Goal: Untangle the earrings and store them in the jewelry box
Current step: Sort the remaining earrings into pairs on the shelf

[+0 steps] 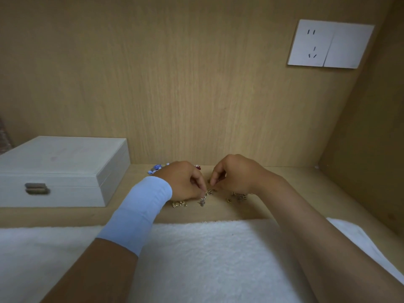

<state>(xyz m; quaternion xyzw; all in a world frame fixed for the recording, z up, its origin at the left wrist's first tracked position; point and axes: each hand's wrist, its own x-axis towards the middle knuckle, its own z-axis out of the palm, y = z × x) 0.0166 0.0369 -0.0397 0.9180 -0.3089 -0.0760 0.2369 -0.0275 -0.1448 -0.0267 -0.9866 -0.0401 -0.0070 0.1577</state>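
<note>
Left hand (185, 182) pinching a silver earring (202, 201) near the surface (295, 184), right hand (237, 176) just beside it, fingers (215, 178) curled, perhaps on a small piece, loose earrings (238, 196) under both, closed box (54, 171) at left.

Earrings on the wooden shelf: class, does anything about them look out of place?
Yes. The earrings lie strewn in loose clumps on the shelf, outside the jewelry box at left, whose lid is shut.
</note>
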